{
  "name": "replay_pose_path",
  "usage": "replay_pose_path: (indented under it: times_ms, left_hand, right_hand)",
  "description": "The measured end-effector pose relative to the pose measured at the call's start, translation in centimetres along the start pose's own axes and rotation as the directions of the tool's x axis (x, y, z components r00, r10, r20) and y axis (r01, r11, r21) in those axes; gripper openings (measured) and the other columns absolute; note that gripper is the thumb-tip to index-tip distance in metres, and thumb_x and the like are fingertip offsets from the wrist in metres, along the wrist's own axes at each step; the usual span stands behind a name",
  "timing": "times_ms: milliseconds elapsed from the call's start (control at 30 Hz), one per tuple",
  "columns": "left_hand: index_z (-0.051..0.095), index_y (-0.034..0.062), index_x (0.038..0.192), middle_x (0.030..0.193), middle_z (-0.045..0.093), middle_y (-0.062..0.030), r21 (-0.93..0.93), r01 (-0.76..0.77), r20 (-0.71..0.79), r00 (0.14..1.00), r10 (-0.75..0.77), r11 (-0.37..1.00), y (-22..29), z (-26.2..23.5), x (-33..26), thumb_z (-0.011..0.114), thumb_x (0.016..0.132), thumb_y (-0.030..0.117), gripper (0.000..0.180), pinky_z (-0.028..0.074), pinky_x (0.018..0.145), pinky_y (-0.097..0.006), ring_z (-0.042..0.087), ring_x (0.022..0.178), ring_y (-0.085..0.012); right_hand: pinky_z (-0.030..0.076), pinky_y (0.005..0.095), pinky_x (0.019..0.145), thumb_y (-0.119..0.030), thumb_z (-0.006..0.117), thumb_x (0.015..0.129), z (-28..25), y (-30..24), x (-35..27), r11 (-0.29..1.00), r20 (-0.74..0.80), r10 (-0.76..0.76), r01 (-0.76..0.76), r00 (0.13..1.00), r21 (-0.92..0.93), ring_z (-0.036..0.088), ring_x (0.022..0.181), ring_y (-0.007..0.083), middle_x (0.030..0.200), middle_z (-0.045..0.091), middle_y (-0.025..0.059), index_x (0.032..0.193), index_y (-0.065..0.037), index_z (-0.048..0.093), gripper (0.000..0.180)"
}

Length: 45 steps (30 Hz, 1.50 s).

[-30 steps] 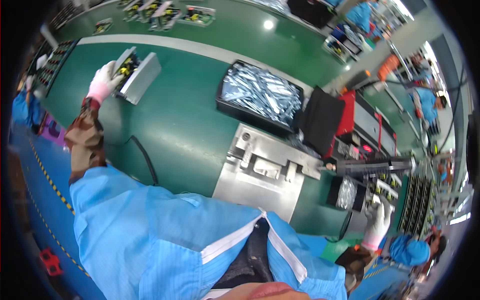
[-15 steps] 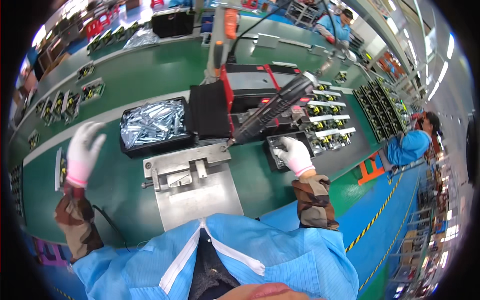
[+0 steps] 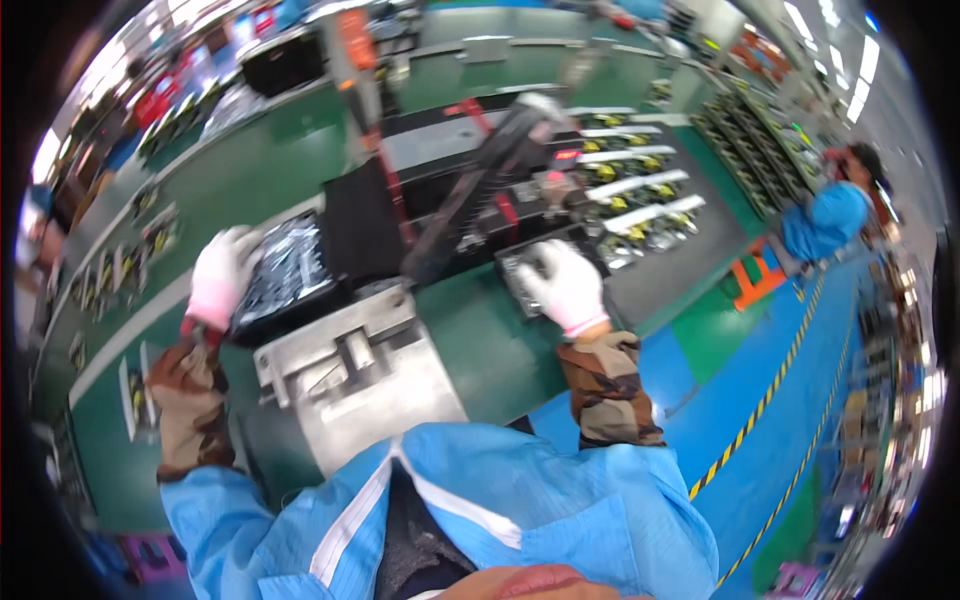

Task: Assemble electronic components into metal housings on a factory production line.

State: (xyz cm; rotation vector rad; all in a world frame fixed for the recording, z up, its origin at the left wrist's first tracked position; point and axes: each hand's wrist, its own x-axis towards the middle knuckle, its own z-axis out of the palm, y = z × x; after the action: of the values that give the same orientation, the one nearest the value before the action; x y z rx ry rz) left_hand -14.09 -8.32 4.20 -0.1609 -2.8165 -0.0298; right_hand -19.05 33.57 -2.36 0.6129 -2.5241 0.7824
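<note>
Across the worktop (image 3: 490,360), I can't tell whether the blurred fingers (image 3: 550,260) pinch anything, right hand (image 3: 567,288) over a small box (image 3: 508,272), left hand (image 3: 222,275) beside the tray (image 3: 282,325).

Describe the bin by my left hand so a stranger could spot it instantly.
On the green workbench, find the silvery metal fixture in front of your chest. Just beyond it, toward the left, sits a black bin, with the white-gloved left hand at its left edge. It is heaped with shiny silvery pieces and is clearly larger than the black box at the right hand.
</note>
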Motion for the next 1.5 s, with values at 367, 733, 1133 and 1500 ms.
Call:
replay_pose_path:
  times_ms: [367, 733, 1133, 1500]
  left_hand:
    - [0.055, -0.002, 0.105, 0.089, 0.059, -0.0002, -0.839, 0.332, 0.229, 0.934, -0.275, 0.431, 0.8, -3.1, -4.2, 0.055, 0.087, 0.012, 0.023, 0.044, 0.072, -0.021, 0.054, 0.082, -0.006]
    - [0.066, 0.0123, 0.085, 0.071, 0.056, 0.0003, -0.406, -0.223, -0.304, 0.948, 0.1, 0.886, 10.3, -3.7, -10.9, 0.072, 0.063, 0.013, 0.023, 0.041, 0.092, -0.046, 0.054, 0.08, -0.0187]
    - [0.063, 0.0108, 0.091, 0.08, 0.053, -0.0018, -0.154, -0.327, -0.398, 0.884, 0.244, 0.933, 10.4, -0.2, -12.3, 0.066, 0.064, 0.022, 0.03, 0.045, 0.084, -0.047, 0.051, 0.074, -0.0192]
    - [0.065, 0.0133, 0.091, 0.078, 0.054, 0.0009, -0.202, -0.303, -0.5, 0.849, 0.168, 0.931, 10.8, 0.4, -12.4, 0.059, 0.06, 0.012, 0.031, 0.048, 0.085, -0.039, 0.052, 0.075, -0.0169]
  right_hand:
    - [0.044, 0.0265, 0.062, -0.012, 0.059, 0.082, -0.9, 1.1, -0.2, 0.925, 0.243, 0.241, -0.298, 0.94, 0.237, 0.056, 0.064, 0.0141, 0.078, 0.06, 0.0081, 0.09, -0.002, 0.057, 0.012]
    - [0.044, 0.0197, 0.056, -0.004, 0.059, 0.082, 0.1, -12.5, -3.5, 0.443, 0.628, 0.133, -0.613, 0.766, 0.654, 0.054, 0.064, 0.008, 0.083, 0.057, 0.0053, 0.1, 0.001, 0.05, 0.02]
    - [0.046, 0.0233, 0.053, -0.001, 0.056, 0.083, 4.0, -16.5, -4.9, 0.222, 0.62, 0.196, -0.65, 0.76, 0.726, 0.054, 0.061, 0.0119, 0.076, 0.053, 0.0077, 0.091, 0.0, 0.043, 0.015]
    - [0.044, 0.0228, 0.05, 0.0, 0.055, 0.083, 4.7, -17.0, -5.8, 0.141, 0.554, 0.272, -0.602, 0.787, 0.786, 0.054, 0.058, 0.0125, 0.077, 0.056, 0.0117, 0.09, -0.003, 0.043, 0.014]
